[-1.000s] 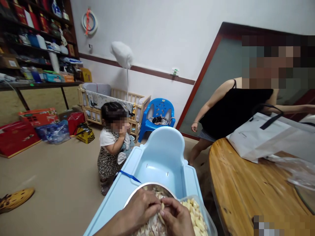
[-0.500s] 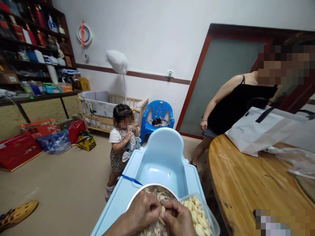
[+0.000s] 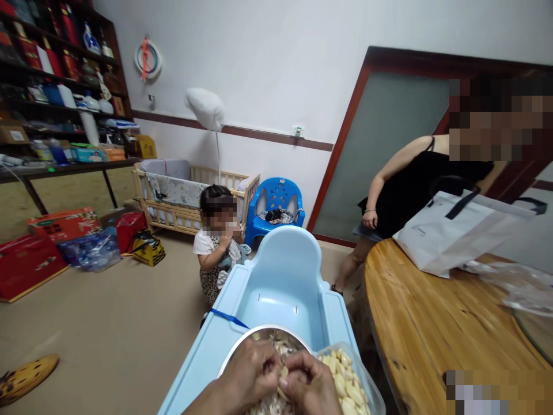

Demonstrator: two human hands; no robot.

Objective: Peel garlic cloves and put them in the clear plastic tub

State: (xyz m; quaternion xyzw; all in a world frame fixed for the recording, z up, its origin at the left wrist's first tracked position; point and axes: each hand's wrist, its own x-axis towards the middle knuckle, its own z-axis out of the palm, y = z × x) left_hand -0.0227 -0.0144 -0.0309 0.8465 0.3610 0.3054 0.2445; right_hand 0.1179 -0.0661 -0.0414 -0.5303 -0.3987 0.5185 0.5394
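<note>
My left hand (image 3: 253, 374) and my right hand (image 3: 309, 383) meet at the bottom edge, fingers pinched together on a pale garlic clove (image 3: 284, 372). Below them a metal bowl (image 3: 242, 344) holds papery garlic skins. To its right a clear plastic container (image 3: 363, 377) holds several peeled cloves. Bowl and container rest on the tray of a light blue child's chair (image 3: 283, 276).
A round wooden table (image 3: 415, 328) with a white tote bag (image 3: 453, 230) stands to the right. A person in black stands beside it. A small child stands behind the blue chair, near a wooden crib (image 3: 173, 196) and a blue plastic chair (image 3: 276, 202). Shelves and boxes line the left.
The child came closer to the blue chair and raised a hand to the mouth. The person in black shifted to the right. My hands stayed pinched over the bowl.
</note>
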